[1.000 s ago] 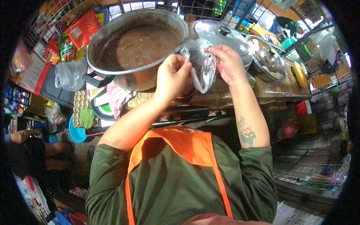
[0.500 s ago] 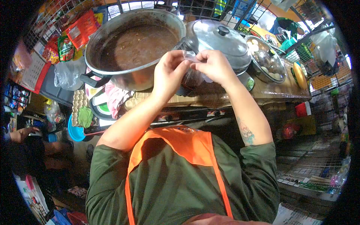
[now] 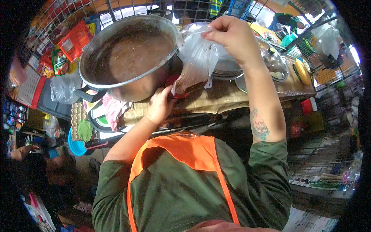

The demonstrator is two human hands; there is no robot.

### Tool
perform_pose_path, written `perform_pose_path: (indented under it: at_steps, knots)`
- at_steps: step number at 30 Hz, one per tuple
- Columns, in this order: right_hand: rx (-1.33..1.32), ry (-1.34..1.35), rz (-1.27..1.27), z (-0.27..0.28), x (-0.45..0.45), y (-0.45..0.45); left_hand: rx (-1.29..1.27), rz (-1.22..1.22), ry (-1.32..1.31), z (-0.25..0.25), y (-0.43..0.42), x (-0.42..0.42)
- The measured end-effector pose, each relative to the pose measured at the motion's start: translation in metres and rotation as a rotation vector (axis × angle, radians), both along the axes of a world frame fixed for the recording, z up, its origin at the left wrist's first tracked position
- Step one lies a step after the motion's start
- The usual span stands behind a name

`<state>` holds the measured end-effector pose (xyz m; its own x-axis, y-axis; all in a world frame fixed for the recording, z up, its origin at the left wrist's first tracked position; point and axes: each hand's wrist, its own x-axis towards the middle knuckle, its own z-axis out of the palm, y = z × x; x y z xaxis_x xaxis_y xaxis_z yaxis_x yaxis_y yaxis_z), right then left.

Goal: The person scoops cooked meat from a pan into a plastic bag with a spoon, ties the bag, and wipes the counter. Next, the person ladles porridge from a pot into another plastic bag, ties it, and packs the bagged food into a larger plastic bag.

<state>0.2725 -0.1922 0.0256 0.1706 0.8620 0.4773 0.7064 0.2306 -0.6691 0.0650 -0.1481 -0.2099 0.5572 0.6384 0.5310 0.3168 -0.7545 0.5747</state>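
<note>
My right hand [image 3: 234,36] is raised and pinches the top of a clear plastic bag [image 3: 199,58]. Brown contents fill the bag's lower part, which rests in or against a red container [image 3: 176,83]. My left hand [image 3: 160,105] is lower, with its fingers around the side of that red container, partly hidden. To the left stands a large metal pot [image 3: 135,83] holding dark brown liquid [image 3: 139,52]. A metal lid [image 3: 226,65] lies behind the bag, mostly covered by it and my right hand.
A glass-lidded pan [image 3: 276,65] stands at the right of the counter [image 3: 228,98]. An egg tray [image 3: 77,116], a pink cloth [image 3: 112,112] and red packets [image 3: 73,40] are at the left. Wire mesh borders the back. Another person's hand [image 3: 23,152] shows far left.
My right hand has risen, pulling the bag upward. My left hand has left the bag's top and moved down to the red container. The view has shifted slightly.
</note>
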Motion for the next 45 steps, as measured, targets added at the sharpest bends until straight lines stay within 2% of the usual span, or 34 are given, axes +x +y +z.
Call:
perform_pose_path:
  at_steps: [1, 4, 6, 8, 9, 10, 11, 12, 14, 16, 17, 18, 19, 20, 21, 23, 25, 27, 29, 30, 33, 34, 35, 36, 38, 39, 40, 42, 45]
  knots:
    - [-0.032, 0.076, 0.003, 0.008, 0.002, -0.002, -0.013, -0.005, 0.041, 0.000, 0.002, -0.001]
    - [-0.011, 0.060, -0.055, 0.033, 0.009, -0.015, 0.090, -0.062, 0.003, 0.016, -0.003, -0.003]
    - [0.020, 0.112, -0.047, 0.046, 0.022, -0.023, 0.168, -0.099, -0.086, 0.039, -0.007, 0.002]
    - [0.081, 0.195, -0.011, 0.066, 0.026, -0.040, 0.225, -0.270, -0.256, 0.063, -0.009, 0.006]
    - [0.004, 0.182, -0.215, 0.083, 0.016, -0.050, 0.256, -0.332, -0.328, 0.080, -0.012, 0.009]
    - [0.009, 0.185, -0.236, 0.086, 0.021, -0.056, 0.273, -0.372, -0.409, 0.095, -0.015, 0.014]
    - [0.083, 0.148, -0.154, 0.088, 0.029, -0.064, 0.269, -0.423, -0.477, 0.110, -0.016, 0.021]
    - [0.157, 0.108, -0.079, 0.090, 0.039, -0.074, 0.158, -0.451, -0.517, 0.129, -0.025, 0.030]
    - [0.080, 0.056, -0.185, 0.098, 0.059, -0.095, -0.012, -0.514, -0.462, 0.163, -0.038, 0.060]
    - [0.003, -0.178, -0.403, 0.100, 0.064, -0.115, -0.180, -0.583, -0.317, 0.184, -0.053, 0.105]
    - [-0.133, -0.259, -0.499, 0.102, 0.068, -0.124, -0.119, -0.577, -0.275, 0.187, -0.062, 0.130]
    - [-0.137, -0.262, -0.521, 0.097, 0.079, -0.132, -0.054, -0.564, -0.236, 0.191, -0.069, 0.155]
    - [-0.221, -0.238, -0.431, 0.086, 0.095, -0.138, -0.054, -0.584, -0.239, 0.190, -0.076, 0.180]
    - [-0.303, -0.211, -0.340, 0.073, 0.110, -0.146, -0.144, -0.642, -0.123, 0.183, -0.082, 0.206]
    - [-0.276, -0.186, -0.290, 0.061, 0.124, -0.154, -0.232, -0.698, -0.004, 0.173, -0.088, 0.230]
    - [-0.337, -0.164, -0.374, 0.044, 0.141, -0.169, -0.382, -0.884, -0.004, 0.143, -0.103, 0.276]
    - [-0.394, -0.136, -0.467, 0.022, 0.171, -0.188, -0.704, -1.018, 0.163, 0.120, -0.117, 0.313]
    - [-0.354, 0.100, -0.491, -0.005, 0.216, -0.208, -0.720, -1.108, 0.235, 0.108, -0.130, 0.346]
    - [-0.324, 0.151, -0.572, -0.013, 0.242, -0.234, -0.766, -1.198, 0.425, 0.102, -0.139, 0.377]
    - [-0.303, 0.195, -0.622, -0.017, 0.255, -0.247, -0.818, -1.265, 0.444, 0.082, -0.140, 0.400]
    - [-0.238, 0.307, -0.706, -0.029, 0.294, -0.281, -0.833, -1.404, 0.539, 0.100, -0.148, 0.423]
    - [-0.203, 0.357, -0.749, -0.032, 0.303, -0.291, -1.013, -1.334, 0.519, 0.101, -0.150, 0.435]
    - [-0.279, 0.238, -0.819, -0.041, 0.327, -0.304, -1.189, -1.252, 0.494, 0.102, -0.155, 0.447]
    - [-0.276, 0.236, -0.839, -0.038, 0.329, -0.310, -1.185, -1.272, 0.502, 0.105, -0.161, 0.458]
    - [-0.011, -0.270, -0.838, -0.034, 0.331, -0.318, -0.956, -1.208, 0.482, 0.110, -0.171, 0.478]
    - [-0.081, -0.673, -0.777, -0.021, 0.316, -0.320, -0.954, -1.223, 0.478, 0.113, -0.176, 0.485]
    - [-0.085, -0.681, -0.784, -0.022, 0.308, -0.317, -0.938, -1.250, 0.501, 0.116, -0.181, 0.492]
    - [-0.306, -1.085, -0.580, -0.022, 0.300, -0.309, -0.900, -1.304, 0.554, 0.121, -0.189, 0.505]
    - [-0.421, -1.099, -0.564, -0.050, 0.330, -0.308, -0.800, -1.409, 0.509, 0.106, -0.197, 0.537]
